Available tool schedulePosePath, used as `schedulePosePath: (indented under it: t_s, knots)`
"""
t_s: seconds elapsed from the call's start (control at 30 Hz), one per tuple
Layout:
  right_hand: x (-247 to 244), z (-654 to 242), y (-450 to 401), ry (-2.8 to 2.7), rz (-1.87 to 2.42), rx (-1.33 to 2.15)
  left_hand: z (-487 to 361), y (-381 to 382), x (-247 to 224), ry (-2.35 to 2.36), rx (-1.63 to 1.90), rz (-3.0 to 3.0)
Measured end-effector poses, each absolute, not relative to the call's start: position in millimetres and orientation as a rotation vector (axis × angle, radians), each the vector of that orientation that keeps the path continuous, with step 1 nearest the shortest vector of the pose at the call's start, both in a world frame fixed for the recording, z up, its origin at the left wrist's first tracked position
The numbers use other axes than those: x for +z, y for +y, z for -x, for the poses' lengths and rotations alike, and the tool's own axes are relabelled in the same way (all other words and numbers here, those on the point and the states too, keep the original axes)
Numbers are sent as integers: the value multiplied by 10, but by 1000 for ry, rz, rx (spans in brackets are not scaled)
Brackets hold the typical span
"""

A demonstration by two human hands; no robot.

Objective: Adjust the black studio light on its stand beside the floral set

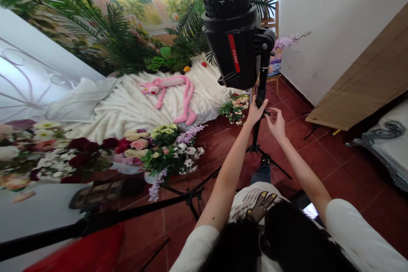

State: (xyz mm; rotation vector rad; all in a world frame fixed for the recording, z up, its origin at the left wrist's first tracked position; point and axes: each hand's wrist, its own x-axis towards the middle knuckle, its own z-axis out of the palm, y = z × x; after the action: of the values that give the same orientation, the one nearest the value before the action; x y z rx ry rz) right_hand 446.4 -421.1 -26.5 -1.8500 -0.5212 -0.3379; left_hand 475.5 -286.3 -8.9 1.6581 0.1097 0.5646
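A large black studio light (pixel 231 42) with a red label is mounted on top of a black light stand (pixel 256 134). My left hand (pixel 256 110) is wrapped round the upper pole of the stand, just below the light's bracket. On the other side of the pole, my right hand (pixel 275 122) has its fingers bent at a small black knob (pixel 266 113) that sticks out from the stand. The stand's legs are spread on the red tiled floor (pixel 306 157).
A pink plush toy (pixel 174 81) lies on a white furry cover (pixel 127 102) ahead. Flowers (pixel 178 151) and another black stand (pixel 191 195) are at the left. A wooden board (pixel 360 72) leans at the right, near an ornate silver-trimmed piece of furniture (pixel 387 131).
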Motion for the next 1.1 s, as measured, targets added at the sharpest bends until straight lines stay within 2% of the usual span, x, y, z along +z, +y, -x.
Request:
schedulePosePath:
  t_s: [0.33,0.57,0.67,0.77,0.87,0.97,1.1]
  knots:
    - [-108,-4557,-4154,-372,1912,-254,-4757,-2877,-69,114,575,-1653]
    - [-29,-4712,-4053,40,1445,371,-4767,-2857,-69,115,553,-1661]
    - [59,-4755,-4125,40,1209,645,-4758,-2859,-65,119,560,-1658]
    - [108,-4754,-4210,-19,1125,759,-4743,-2863,-48,121,571,-1662]
    - [70,-4678,-4261,38,1238,656,-4734,-2864,-39,108,587,-1667]
    - [-37,-4548,-4300,52,1455,356,-4733,-2862,-46,104,591,-1677]
    - [-172,-4421,-4364,-205,1752,-9,-4734,-2859,-59,103,582,-1680]
